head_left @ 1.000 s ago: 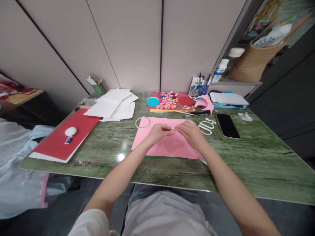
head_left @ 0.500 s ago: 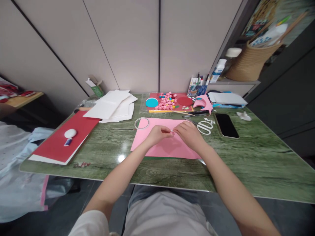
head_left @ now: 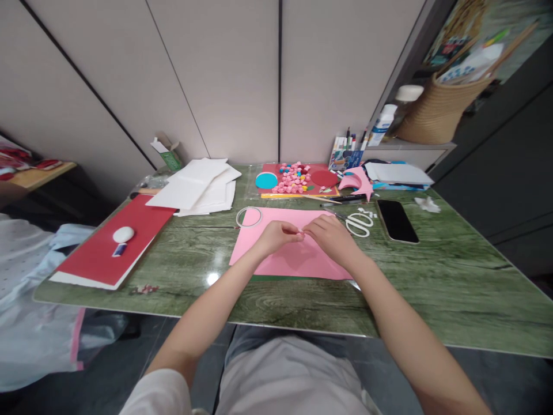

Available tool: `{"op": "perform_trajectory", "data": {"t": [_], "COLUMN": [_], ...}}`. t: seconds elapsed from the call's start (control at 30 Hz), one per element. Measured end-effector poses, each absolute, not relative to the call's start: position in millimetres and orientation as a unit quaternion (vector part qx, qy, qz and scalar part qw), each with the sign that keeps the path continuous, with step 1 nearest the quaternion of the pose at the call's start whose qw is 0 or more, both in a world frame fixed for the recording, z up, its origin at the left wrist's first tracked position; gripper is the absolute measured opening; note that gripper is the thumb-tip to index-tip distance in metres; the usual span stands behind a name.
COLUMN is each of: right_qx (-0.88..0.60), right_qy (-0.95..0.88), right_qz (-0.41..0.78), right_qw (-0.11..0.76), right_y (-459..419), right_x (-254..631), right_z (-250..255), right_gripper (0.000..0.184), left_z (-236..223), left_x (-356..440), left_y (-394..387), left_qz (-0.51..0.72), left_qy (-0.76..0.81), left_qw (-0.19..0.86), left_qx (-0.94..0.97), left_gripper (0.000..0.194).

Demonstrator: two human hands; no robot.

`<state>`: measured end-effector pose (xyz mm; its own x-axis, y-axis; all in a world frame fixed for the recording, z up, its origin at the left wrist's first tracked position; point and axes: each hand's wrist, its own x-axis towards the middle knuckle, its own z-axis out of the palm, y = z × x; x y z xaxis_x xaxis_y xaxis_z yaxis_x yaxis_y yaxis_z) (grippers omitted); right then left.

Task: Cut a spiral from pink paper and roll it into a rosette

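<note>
Our left hand (head_left: 276,237) and right hand (head_left: 330,235) both pinch a small pink piece (head_left: 301,232) above a pink paper sheet (head_left: 298,264) on the green wood-grain bench (head_left: 436,288), white-handled scissors (head_left: 359,224) beside the right.

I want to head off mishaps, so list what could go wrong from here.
The small pink piece held at the fingertips of the left hand and right hand could slip and be hard to spot against the pink sheet.
The scissors lie close beside the right hand, so a sideways move might knock them.
</note>
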<state>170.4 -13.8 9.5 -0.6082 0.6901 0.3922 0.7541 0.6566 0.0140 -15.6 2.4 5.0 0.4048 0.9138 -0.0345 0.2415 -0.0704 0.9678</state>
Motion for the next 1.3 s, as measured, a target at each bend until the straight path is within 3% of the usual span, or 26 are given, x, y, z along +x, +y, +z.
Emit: {"op": "perform_trajectory", "data": {"t": [1.3], "right_qx": [-0.413], "right_qy": [-0.889], "right_qz": [-0.113], "right_qw": [0.164], "right_y": [-18.9], "right_x": [167.7], "right_z": [14.4], "right_gripper": [0.016], "left_z": [4.2], "left_x": [-17.7], "left_y": [5.0], "left_qz": [0.316], "left_qy": [0.444], "left_qw": [0.523], "left_qx": [0.655], "left_gripper": [0.029]}}
